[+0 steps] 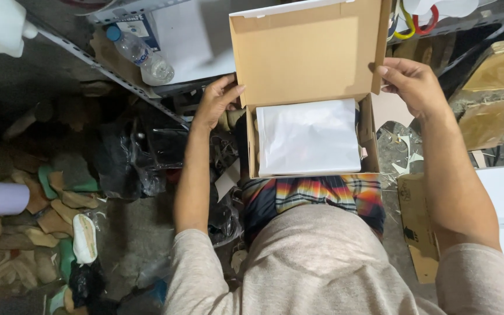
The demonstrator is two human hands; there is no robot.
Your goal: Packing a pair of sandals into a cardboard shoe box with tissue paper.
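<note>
View from above of a person seated with an open cardboard box (pixel 309 105) resting on the lap, against striped shorts (pixel 313 195). The box lid (pixel 304 49) stands raised, its inner face toward the camera. White paper (pixel 309 137) fills the tray and hides whatever lies beneath. The left hand (pixel 216 102) touches the lid's left edge near the hinge, fingers (pixel 231 90) loosely curled against the cardboard. The right hand (pixel 412 84) grips the lid's right side flap, fingers (pixel 389 73) closed on its edge. To the left, a plastic bottle (pixel 141 55) lies on a metal shelf (pixel 88 58); below it are black bags (pixel 129 154) and a heap of shoe soles (pixel 53 198) on the floor. To the right lies flattened cardboard (pixel 418 227).
</note>
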